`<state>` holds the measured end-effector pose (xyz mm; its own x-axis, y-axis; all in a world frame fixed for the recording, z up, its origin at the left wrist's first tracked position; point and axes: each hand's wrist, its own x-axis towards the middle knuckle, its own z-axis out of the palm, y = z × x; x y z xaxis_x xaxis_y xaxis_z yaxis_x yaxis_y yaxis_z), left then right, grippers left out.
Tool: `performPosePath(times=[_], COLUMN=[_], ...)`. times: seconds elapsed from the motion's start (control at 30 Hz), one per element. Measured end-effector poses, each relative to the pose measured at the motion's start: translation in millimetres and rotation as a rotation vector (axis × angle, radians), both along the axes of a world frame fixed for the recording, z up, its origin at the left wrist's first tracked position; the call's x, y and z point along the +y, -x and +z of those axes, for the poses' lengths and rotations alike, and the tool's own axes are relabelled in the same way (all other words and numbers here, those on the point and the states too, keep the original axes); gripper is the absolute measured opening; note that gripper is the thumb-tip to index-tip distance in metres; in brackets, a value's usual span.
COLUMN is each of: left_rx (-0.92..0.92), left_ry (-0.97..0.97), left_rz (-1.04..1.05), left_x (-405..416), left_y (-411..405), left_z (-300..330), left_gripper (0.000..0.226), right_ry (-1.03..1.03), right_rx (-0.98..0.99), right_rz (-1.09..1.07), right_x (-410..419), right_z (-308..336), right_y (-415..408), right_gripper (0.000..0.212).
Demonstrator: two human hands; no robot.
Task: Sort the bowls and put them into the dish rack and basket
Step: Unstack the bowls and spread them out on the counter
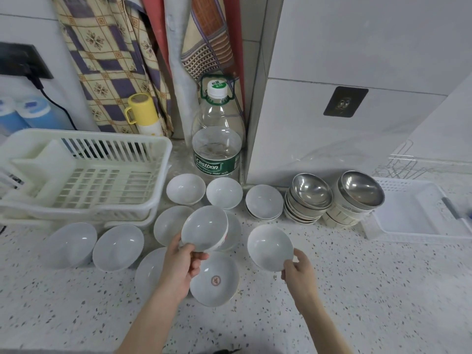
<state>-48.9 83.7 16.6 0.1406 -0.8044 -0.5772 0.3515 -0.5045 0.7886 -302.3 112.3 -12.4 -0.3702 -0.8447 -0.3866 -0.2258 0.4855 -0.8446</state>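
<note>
Your two forearms come in from the bottom edge over the speckled tabletop (357,290). Your left hand (182,267) grips a white bowl (204,227) by its near rim, thumb inside and fingers (176,245) curled behind, lifting it tilted above the others. Just under that hand sits a bowl with a red emblem (215,279) on the tabletop. Your right hand (300,273) pinches the near rim of a second white bowl (269,246), thumb and fingers closed on the edge; you cannot tell whether it is off the tabletop. To the left of your left fingers lie more white bowls (117,246). Beyond your fingers stand three further white bowls (223,191) in a row, then two stacks of steel bowls (310,191) to the right. Farther left rests the cream dish rack (86,172); far right, the white basket (413,213). Behind all stands a large water bottle (217,139).
</note>
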Motion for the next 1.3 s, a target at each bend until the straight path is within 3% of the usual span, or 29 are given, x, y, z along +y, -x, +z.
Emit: performPosePath(times=[0.33,0.93,1.3], left_rx=[-0.037,-0.101,-0.244], left_ry=[-0.005,-0.032,0.021], left_rz=[-0.025,-0.083,-0.309], left_x=[13.6,29.9,49.0], left_y=[0.7,8.4,28.8], left_z=[0.9,2.1,-2.2], left_gripper=[0.040,0.039,0.053], right_ry=[-0.075,-0.103,-0.149], right_rx=[0.060,0.000,-0.500], right_rz=[0.062,0.033,-0.096], right_x=[-17.4,-24.6,-7.6], right_z=[-14.9,-25.9,-16.8], right_y=[-7.2,-8.5,4.6], right_gripper=[0.048,0.049,0.042])
